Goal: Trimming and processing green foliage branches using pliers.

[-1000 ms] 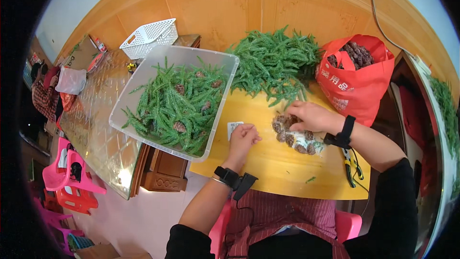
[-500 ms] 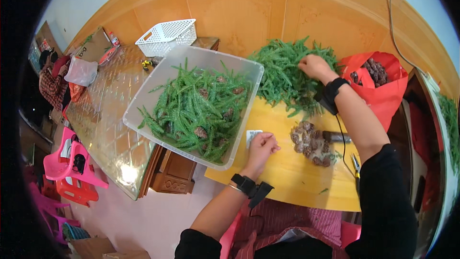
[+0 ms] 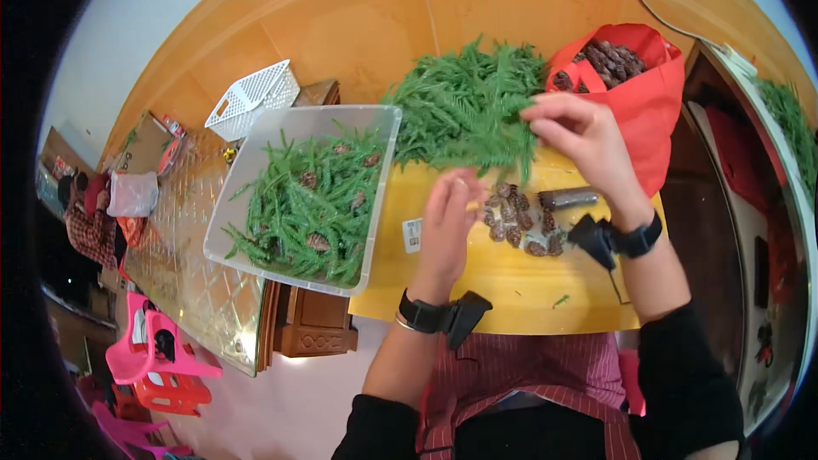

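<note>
My right hand (image 3: pixel 579 135) is raised over the yellow table (image 3: pixel 511 290), pinching a green artificial pine sprig (image 3: pixel 511 138) that hangs down from its fingers. My left hand (image 3: pixel 449 215) is lifted just below and left of it, fingers curled and close to the sprig's lower end; whether it holds anything is unclear. Beneath the hands lies a small heap of brown pine cones (image 3: pixel 518 223). A big pile of green sprigs (image 3: pixel 460 106) sits behind them. A clear plastic bin (image 3: pixel 375 204) at the left holds sprigs with cones attached.
A red bag (image 3: pixel 648 111) of pine cones stands at the right rear. A dark cylindrical tool (image 3: pixel 569 198) lies by the cones. A white basket (image 3: pixel 251 100) sits on the glass-topped table (image 3: pixel 196 290) at the left. Pink and red plastic stools (image 3: pixel 149 358) stand on the floor.
My right hand has pulled a sprig from the green pile and drawn it back over the cones. My left hand has lifted off the table toward it.
</note>
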### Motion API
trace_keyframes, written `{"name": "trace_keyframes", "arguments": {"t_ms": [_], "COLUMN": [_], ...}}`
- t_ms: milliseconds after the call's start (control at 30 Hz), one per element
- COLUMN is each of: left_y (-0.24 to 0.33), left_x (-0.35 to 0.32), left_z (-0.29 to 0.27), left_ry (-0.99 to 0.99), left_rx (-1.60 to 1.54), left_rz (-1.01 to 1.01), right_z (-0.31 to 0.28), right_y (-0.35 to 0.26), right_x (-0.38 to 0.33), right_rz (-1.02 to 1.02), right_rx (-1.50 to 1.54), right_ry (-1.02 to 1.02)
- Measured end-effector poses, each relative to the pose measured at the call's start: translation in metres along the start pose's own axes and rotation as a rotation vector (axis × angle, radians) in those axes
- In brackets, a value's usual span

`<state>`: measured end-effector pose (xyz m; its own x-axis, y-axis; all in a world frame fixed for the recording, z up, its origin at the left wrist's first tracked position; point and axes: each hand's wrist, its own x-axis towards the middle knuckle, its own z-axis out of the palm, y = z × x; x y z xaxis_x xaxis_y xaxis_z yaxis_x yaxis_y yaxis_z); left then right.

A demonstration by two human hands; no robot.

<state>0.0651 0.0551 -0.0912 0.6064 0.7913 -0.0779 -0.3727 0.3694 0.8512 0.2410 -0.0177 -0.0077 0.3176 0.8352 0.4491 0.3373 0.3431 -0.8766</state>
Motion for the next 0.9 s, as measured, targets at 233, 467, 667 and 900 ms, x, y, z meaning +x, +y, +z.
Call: {"name": "trace_keyframes", "arguments": {"t_ms": [233, 467, 667, 900], "left_y": [0.002, -0.038, -0.047, -0.057], "left_x": [0.04, 0.064, 0.061, 0.06], "left_z": [0.049, 0.033, 0.02, 0.024], "left_ry": [-0.297, -0.249, -0.165, -0.192], "left_rx": [0.124, 0.128, 0.365, 0.31], "left_rz": [0.362, 0.207, 0.193, 0.243], "right_z": [-0.011, -0.017, -0.017, -0.013], "right_y": [0.018, 0.055, 0.067, 0.07], "right_x": [-0.035, -0.043, -0.038, -0.023], "right_rz": [0.013, 0.184, 0.298, 0.067], "right_rx": [0.113, 0.158, -0.091, -0.63], "right_ry": [0.196, 0.11, -0.022, 0.045]}}
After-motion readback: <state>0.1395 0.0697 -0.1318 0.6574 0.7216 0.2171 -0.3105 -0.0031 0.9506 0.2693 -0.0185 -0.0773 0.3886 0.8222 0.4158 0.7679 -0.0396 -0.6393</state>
